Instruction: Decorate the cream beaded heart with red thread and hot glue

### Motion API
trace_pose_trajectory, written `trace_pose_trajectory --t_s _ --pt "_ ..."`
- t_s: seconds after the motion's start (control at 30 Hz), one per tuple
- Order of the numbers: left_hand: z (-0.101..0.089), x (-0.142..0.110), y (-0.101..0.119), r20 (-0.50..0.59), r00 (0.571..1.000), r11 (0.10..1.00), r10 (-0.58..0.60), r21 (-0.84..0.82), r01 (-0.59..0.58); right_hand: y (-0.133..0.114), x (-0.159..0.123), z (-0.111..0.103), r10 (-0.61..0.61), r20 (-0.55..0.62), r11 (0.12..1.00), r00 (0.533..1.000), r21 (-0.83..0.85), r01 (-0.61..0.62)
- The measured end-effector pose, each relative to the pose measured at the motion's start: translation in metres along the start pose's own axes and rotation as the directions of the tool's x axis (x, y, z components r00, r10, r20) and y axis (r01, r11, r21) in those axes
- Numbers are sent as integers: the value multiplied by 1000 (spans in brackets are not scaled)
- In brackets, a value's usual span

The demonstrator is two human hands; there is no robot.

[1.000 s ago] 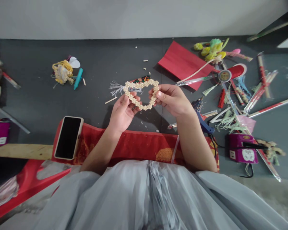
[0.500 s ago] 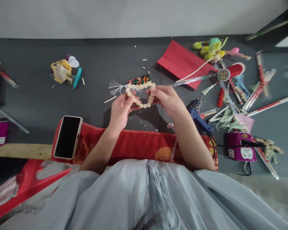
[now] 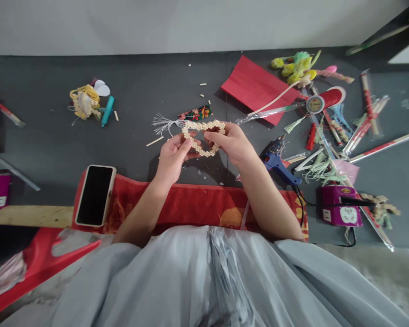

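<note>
Between my hands, above the dark table, is a cream-coloured ring of small knobbly pieces [image 3: 204, 124], like a beaded or braided loop. My left hand [image 3: 173, 154] pinches its left side between thumb and fingers. On the opposite side, my right hand [image 3: 234, 141] grips the loop, its thumb reaching into the opening. Just behind the loop lie a flower-patterned dark strip [image 3: 196, 113] and a fan of thin white threads [image 3: 165, 121]. A short cream stick [image 3: 155, 141] rests left of my hands.
A blue glue gun [image 3: 279, 165] lies right of my right forearm, its cord near a purple power box [image 3: 341, 206]. Red paper [image 3: 255, 84], a red thread spool [image 3: 330, 97] and wrapped sticks crowd the right. A phone [image 3: 95, 195] rests on a red cloth [image 3: 191, 204]; yellow cord [image 3: 85, 97] lies farther left.
My right hand has shifted its hold, its thumb now further inside the loop. The loop has moved slightly right and changed shape a little. My left hand keeps its pinch.
</note>
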State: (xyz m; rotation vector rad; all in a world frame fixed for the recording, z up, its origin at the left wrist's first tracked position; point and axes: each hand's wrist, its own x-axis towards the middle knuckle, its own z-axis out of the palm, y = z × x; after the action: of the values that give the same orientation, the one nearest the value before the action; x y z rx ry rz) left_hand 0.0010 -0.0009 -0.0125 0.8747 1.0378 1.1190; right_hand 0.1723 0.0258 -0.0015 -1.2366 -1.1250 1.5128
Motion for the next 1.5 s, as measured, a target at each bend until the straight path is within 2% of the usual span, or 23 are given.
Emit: trace_pose_trajectory --t_s 0.23,0.5,1.1,1.2,1.3,1.43,1.5 --pt "0 0 3 3 999 997 -33 -76 34 -6 -3 2 -11 34 1000 999 19 10" --pt "-3 2 1 25 999 997 -35 -61 37 -6 -4 2 -14 31 1000 999 4 13" --pt "0 2 3 22 999 989 -49 -137 51 -9 -4 2 16 22 1000 1000 -14 -15" --pt "-1 2 2 28 999 989 -44 -138 48 -9 -3 -1 19 70 999 997 37 -22" --pt "-1 3 2 17 999 988 -29 -153 31 -6 -2 -7 39 166 988 985 144 -63" --pt "-1 2 4 0 1000 983 -16 -182 16 0 1 -16 10 327 960 945 261 -101" --pt "-2 2 4 -6 1000 983 -18 -184 17 2 3 -19 -20 372 951 928 294 -97"
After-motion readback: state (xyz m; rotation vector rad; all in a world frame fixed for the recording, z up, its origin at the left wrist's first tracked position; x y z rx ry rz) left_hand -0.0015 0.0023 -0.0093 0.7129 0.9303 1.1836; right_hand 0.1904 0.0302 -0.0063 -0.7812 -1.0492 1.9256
